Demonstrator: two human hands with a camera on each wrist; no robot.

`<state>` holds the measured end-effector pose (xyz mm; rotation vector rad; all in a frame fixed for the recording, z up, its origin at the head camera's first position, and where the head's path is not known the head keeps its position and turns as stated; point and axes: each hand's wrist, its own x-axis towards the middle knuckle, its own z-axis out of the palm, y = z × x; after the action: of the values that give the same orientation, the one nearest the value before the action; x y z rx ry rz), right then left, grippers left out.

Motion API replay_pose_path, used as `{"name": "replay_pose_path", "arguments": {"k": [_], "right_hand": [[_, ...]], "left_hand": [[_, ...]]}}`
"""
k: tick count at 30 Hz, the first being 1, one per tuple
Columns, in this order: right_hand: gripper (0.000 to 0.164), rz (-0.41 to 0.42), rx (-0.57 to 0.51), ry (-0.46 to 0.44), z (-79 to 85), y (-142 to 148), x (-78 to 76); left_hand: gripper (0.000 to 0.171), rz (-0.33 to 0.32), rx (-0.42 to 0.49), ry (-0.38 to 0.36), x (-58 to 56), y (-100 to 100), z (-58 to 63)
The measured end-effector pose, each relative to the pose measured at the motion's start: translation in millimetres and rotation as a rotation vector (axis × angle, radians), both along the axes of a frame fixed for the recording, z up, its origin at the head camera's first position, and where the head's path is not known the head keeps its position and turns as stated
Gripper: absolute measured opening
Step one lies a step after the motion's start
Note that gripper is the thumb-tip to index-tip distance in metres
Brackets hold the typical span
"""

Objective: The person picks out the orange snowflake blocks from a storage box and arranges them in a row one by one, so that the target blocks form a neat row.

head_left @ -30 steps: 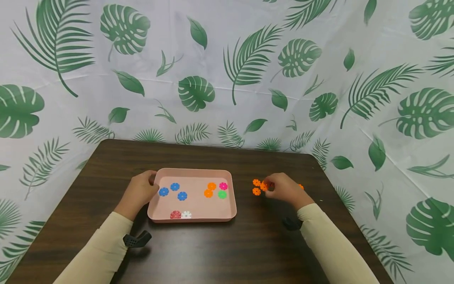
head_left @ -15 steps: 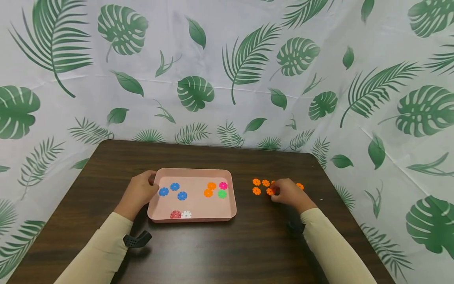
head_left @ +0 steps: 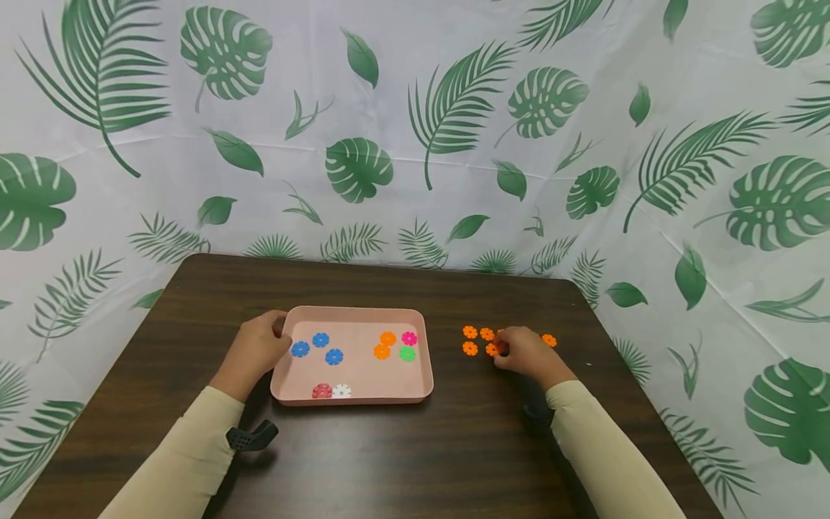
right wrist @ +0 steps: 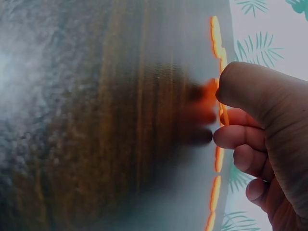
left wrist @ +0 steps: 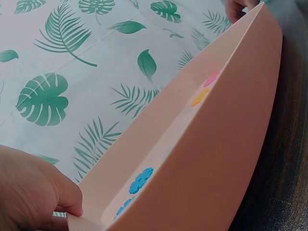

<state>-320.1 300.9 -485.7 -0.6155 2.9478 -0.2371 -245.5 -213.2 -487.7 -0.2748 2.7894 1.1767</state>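
Note:
A pink tray (head_left: 369, 375) lies on the dark table, and my left hand (head_left: 256, 353) grips its left rim between thumb and fingers. Inside are flower-shaped discs: several blue ones (head_left: 333, 357), two orange ones (head_left: 382, 352), a pink one (head_left: 409, 338), a green one (head_left: 407, 354), a red one (head_left: 322, 391) and a white one (head_left: 341, 391). Right of the tray, my right hand (head_left: 528, 355) pinches an orange flower disc (head_left: 492, 349) at the tabletop. Other orange discs (head_left: 470, 348) lie around it, partly hidden by the hand.
The dark wooden table (head_left: 363, 461) carries everything. A white cloth with green leaves (head_left: 389, 238) hangs behind and to the right. Each wrist wears a black camera mount (head_left: 253, 436). One more orange disc (head_left: 549, 340) lies beyond the right hand.
My right hand has moved slightly right, away from the orange disc it was touching a second ago, and now pinches another one. The left hand stays on the tray rim.

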Motion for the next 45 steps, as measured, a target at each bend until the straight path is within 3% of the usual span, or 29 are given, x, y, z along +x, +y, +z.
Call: {"name": "replay_pose_path", "arguments": {"k": [5,14,18,23,28,36,45], "right_hand": [[0.016,0.012,0.007,0.007,-2.6,-1,0.6],[0.016,0.072,-0.063,0.119,2.6,-3,-2.3],[0.033,0.077,-0.107,0.126,14.9,-15,-2.1],[0.043,0.109,-0.166,0.086,35.3,-45,-3.9],[0.045,0.174,-0.158,0.088,46.4,-87,-9.2],[0.046,0.298,-0.163,0.026,40.2,-157,-17.8],[0.042,0.413,-0.029,-0.083,26.5,-210,-11.0]], "left_hand": [[0.058,-0.003,-0.013,0.012,0.3,-1,-2.0],[0.058,-0.003,-0.02,0.019,-1.2,-3,-3.0],[0.058,-0.003,-0.018,0.018,-1.4,-4,-2.1],[0.059,0.001,-0.01,0.014,-1.0,-5,-0.3],[0.058,-0.001,-0.014,0.017,-2.2,-5,-0.4],[0.056,-0.018,-0.015,0.038,-4.3,-5,-2.4],[0.058,-0.014,0.0,0.012,-5.4,-5,-1.3]]}}
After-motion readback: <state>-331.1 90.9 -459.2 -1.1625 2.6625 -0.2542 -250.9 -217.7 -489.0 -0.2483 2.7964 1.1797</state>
